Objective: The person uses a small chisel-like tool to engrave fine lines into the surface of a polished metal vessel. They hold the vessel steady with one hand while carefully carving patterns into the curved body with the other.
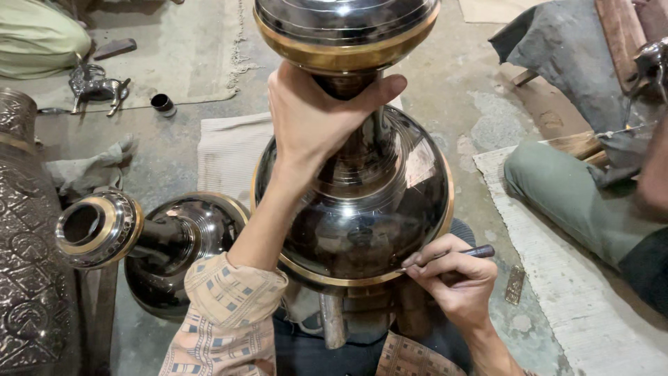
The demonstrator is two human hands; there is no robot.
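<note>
A large dark polished metal vase (pixel 362 202) with brass bands stands tilted between my knees. My left hand (pixel 313 115) is wrapped around its narrow neck, just under the wide brass-rimmed top (pixel 344 31). My right hand (pixel 452 275) holds a thin dark engraving tool (pixel 456 254) like a pen. The tool's tip rests against the lower right of the vase's round belly, just above the brass band (pixel 334 280).
A second dark vase (pixel 149 240) lies on its side at left, mouth toward an embossed metal vessel (pixel 24 264). A grey glove (pixel 87 170), a small metal animal figure (pixel 97 85) and a little cup (pixel 163 104) lie on the floor. Another person's green-trousered leg (pixel 577 202) rests on a mat at right.
</note>
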